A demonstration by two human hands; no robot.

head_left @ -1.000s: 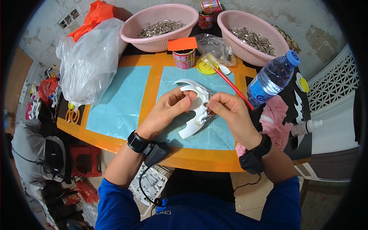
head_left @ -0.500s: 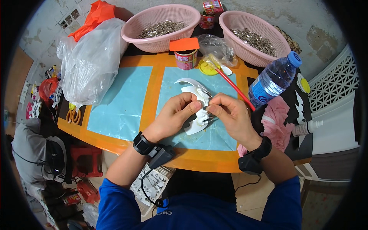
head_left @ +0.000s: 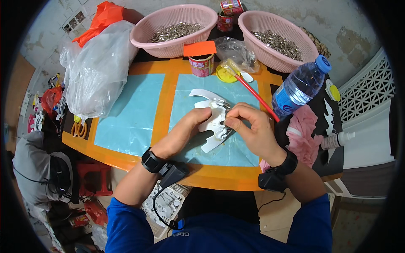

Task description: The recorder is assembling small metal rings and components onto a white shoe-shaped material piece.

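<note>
A white cut-out piece [head_left: 216, 114] with curved, strap-like arms lies over the blue sheet [head_left: 240, 152] in front of me. My left hand [head_left: 180, 130] grips it from its left side, the thumb pressed on top and the other fingers hidden beneath. On its right edge sit several small silvery metal pieces [head_left: 225, 105], too small to make out exactly. My right hand [head_left: 254, 131] is closed in a pinch at that same edge, thumb against forefinger. Whatever lies between those fingertips is hidden.
Pink baskets [head_left: 202, 21] of metal pieces stand at the back. Nearer are a tub with an orange lid [head_left: 201, 65], a red-handled brush [head_left: 257, 97], a water bottle [head_left: 299, 88] and a pink cloth [head_left: 303, 130]. Left are a plastic bag [head_left: 99, 71] and scissors [head_left: 79, 128].
The white piece has turned and opened out flatter between my hands. My left fingers have slipped beneath it, leaving the thumb on top. My right hand stays pinched at its edge.
</note>
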